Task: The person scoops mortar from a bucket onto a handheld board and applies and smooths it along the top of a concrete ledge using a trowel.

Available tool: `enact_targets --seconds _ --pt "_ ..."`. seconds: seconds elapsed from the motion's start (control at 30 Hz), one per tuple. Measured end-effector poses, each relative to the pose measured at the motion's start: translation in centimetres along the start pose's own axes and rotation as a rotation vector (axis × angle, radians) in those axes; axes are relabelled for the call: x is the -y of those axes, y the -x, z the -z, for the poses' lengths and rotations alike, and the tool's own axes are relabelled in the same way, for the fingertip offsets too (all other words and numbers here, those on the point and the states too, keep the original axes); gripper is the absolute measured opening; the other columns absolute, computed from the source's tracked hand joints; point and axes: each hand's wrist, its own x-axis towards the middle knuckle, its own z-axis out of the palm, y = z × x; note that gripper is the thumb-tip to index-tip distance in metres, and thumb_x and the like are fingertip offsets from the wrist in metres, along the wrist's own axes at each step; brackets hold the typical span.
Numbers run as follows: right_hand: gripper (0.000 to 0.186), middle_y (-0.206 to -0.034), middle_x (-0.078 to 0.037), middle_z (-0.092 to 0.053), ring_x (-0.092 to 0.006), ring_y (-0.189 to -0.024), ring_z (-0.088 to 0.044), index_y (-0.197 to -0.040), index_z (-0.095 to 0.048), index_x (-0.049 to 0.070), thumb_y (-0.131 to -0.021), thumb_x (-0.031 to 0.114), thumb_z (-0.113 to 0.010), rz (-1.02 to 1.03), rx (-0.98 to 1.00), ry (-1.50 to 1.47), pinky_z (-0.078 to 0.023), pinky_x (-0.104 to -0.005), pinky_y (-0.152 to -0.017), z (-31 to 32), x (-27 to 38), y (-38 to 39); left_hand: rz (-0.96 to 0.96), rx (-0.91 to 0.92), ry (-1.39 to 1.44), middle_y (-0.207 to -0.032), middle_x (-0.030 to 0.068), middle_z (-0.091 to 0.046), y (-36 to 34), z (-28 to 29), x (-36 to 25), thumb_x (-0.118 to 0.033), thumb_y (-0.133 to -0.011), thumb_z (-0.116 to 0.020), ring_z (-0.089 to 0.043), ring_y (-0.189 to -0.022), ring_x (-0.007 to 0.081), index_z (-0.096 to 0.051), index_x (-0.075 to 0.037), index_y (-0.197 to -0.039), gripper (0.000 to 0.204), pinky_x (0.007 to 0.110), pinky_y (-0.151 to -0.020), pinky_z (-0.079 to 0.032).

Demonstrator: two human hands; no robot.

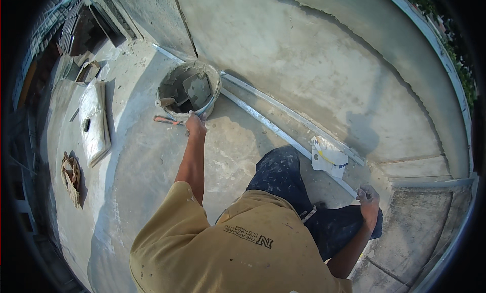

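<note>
A mortar-crusted bucket point(169, 78) stands near the wall, with flat grey tools point(195, 88) and a handle inside. My left hand point(196, 122) is closed on its near rim. A tool with an orange handle point(164, 119) lies just beside the bucket's base, partly behind that hand. My right hand point(368, 199), dusty grey, is raised by my right knee near the end of a long metal bar point(273, 131); its fingers are curled, and whatever they hold, if anything, I cannot make out. A second bar point(283, 111) runs alongside, with a torn white sheet point(329, 159) over or beside them.
A plastered wall point(314, 50) runs along the back and right, meeting stained concrete panels point(415, 227) at lower right. On the left floor lie a white plastic-wrapped pack point(93, 136), a crumpled brown paper bag point(72, 179) and a small box point(87, 70). Stacked sheets point(71, 30) lean in the far corner.
</note>
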Motion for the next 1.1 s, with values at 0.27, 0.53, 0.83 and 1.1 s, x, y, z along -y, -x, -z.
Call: enact_targets --seconds 0.27,0.53,0.83,1.1 --pt "0.018 -0.074 -0.013 -0.065 -0.0166 -0.062 -0.061 -0.094 -0.063 -0.004 -0.083 0.01 -0.063 -0.048 0.074 0.153 -0.048 -0.0302 -0.061 -2.3 1.8 -0.4 0.379 0.239 -0.179 -0.105 0.0133 -0.054 17.8 9.5 6.3 -0.019 -0.098 -0.046 -0.061 -0.088 0.0285 -0.044 -0.001 -0.113 0.024 0.046 -0.078 -0.055" --pt "0.025 -0.076 -0.013 -0.065 -0.0174 -0.062 -0.06 -0.1 -0.061 -0.006 -0.083 0.013 -0.061 -0.171 0.083 0.128 -0.048 -0.0299 -0.062 -2.2 2.6 0.4 0.775 0.894 -1.505 -0.094 0.0193 -0.066 19.0 7.7 -2.7 -0.048 -0.085 -0.063 -0.067 -0.085 0.0263 -0.056 0.001 -0.116 0.059 0.035 -0.073 -0.055" --pt "0.023 -0.082 -0.021 -0.065 -0.0318 -0.076 -0.064 -0.101 -0.062 -0.002 -0.081 0.011 -0.063 -0.093 0.0 0.248 -0.048 -0.0378 -0.072 -1.7 4.5 3.2 -0.637 0.982 -2.127 -0.109 0.0222 -0.063 15.1 -10.1 5.6 -0.037 -0.084 -0.063 -0.06 -0.106 0.0348 -0.063 -0.002 -0.11 0.044 0.041 -0.091 -0.045" --pt "0.022 -0.081 -0.02 -0.065 -0.0302 -0.073 -0.063 -0.099 -0.062 -0.002 -0.081 0.01 -0.063 -0.103 -0.04 0.178 -0.048 -0.0363 -0.07 -0.8 2.5 5.0 -0.748 1.02 -2.488 -0.103 0.017 -0.066 14.5 -8.5 9.7 -0.022 -0.08 -0.055 -0.061 -0.104 0.0306 -0.067 -0.007 -0.1 0.028 0.045 -0.091 -0.04"
